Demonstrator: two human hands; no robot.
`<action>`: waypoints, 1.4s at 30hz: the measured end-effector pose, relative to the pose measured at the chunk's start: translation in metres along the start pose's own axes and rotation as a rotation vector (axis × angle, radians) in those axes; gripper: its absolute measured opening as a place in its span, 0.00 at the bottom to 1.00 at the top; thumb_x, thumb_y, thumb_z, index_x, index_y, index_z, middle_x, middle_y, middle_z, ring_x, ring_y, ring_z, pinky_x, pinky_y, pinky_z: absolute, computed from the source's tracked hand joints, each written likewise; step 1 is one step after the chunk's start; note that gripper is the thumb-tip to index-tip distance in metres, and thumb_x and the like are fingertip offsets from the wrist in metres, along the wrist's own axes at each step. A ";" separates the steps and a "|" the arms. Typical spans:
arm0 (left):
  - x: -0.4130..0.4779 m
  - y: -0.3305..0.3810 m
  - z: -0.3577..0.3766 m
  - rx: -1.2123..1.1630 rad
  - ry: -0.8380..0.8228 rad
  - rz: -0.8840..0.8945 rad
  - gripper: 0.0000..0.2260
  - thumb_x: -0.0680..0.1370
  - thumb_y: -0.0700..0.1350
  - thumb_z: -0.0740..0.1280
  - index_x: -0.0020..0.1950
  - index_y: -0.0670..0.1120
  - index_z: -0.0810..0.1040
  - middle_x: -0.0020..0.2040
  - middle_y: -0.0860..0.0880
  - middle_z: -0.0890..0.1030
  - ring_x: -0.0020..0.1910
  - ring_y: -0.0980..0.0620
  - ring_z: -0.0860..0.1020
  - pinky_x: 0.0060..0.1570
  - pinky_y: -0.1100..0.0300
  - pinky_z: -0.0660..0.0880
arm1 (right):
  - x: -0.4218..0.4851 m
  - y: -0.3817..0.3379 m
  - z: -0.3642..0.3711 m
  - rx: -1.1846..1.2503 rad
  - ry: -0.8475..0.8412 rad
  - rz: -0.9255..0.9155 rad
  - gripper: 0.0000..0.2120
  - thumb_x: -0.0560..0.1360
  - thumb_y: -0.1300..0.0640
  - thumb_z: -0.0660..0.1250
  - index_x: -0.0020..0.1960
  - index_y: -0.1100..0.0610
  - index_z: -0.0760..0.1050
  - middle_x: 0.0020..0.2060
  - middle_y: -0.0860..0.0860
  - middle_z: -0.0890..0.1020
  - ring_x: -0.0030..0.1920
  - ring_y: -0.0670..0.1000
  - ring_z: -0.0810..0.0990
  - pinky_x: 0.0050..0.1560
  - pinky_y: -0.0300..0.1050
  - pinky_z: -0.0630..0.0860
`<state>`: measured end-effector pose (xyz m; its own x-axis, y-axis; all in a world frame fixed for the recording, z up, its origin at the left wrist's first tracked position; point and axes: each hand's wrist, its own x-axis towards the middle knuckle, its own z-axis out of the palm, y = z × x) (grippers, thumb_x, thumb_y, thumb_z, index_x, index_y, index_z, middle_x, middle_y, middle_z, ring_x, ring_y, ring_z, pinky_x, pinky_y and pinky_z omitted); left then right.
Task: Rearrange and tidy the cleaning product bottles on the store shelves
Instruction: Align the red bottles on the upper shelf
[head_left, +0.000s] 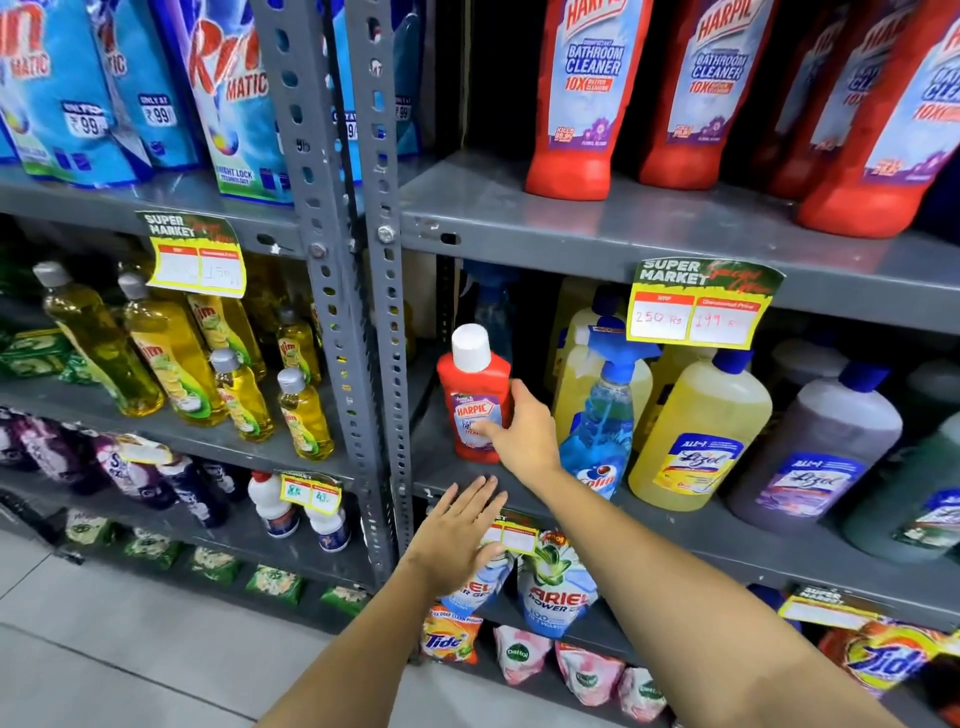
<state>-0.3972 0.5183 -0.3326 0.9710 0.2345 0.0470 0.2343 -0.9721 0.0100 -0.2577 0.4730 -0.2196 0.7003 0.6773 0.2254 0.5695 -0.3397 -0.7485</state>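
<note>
A small red Harpic bottle (470, 384) with a white cap stands upright at the left end of the middle grey shelf (675, 525). My right hand (524, 436) grips it from the right, thumb across its label and fingers around its side. My left hand (457, 535) hovers flat and empty just below the shelf's front edge, touching no bottle. Right of the Harpic stand a blue Colin spray bottle (602, 415), a yellow Lizol bottle (701, 431) and a purple Lizol bottle (821, 457). Large red Harpic bottles (582, 104) line the shelf above.
A perforated grey upright post (384, 364) stands just left of the small bottle. Yellow Vim bottles (171, 364) fill the left bay. Ariel pouches (558, 587) hang below my left hand. A price tag (696, 306) hangs from the upper shelf edge.
</note>
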 end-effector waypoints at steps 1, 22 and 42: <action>-0.002 0.002 -0.002 -0.018 -0.003 0.007 0.28 0.83 0.59 0.47 0.79 0.49 0.42 0.80 0.49 0.43 0.77 0.52 0.39 0.76 0.50 0.38 | -0.005 0.000 -0.004 -0.003 0.001 -0.031 0.24 0.71 0.54 0.76 0.63 0.54 0.72 0.56 0.52 0.83 0.56 0.53 0.82 0.55 0.47 0.79; 0.034 0.023 -0.286 0.042 0.899 0.199 0.24 0.80 0.49 0.62 0.75 0.44 0.64 0.77 0.45 0.63 0.77 0.47 0.57 0.75 0.48 0.54 | -0.026 -0.178 -0.303 0.446 0.482 -0.617 0.18 0.68 0.61 0.74 0.54 0.53 0.72 0.51 0.53 0.83 0.52 0.52 0.84 0.55 0.50 0.80; 0.071 0.027 -0.305 0.072 0.797 0.077 0.19 0.80 0.54 0.61 0.67 0.45 0.74 0.66 0.47 0.77 0.66 0.48 0.73 0.65 0.52 0.65 | 0.047 -0.158 -0.312 0.073 0.445 -0.185 0.25 0.72 0.55 0.75 0.65 0.57 0.70 0.60 0.54 0.81 0.59 0.55 0.80 0.62 0.56 0.76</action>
<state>-0.3365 0.5085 -0.0246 0.6648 0.0685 0.7439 0.1968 -0.9767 -0.0859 -0.1808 0.3549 0.1035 0.7154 0.3721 0.5915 0.6811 -0.1824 -0.7091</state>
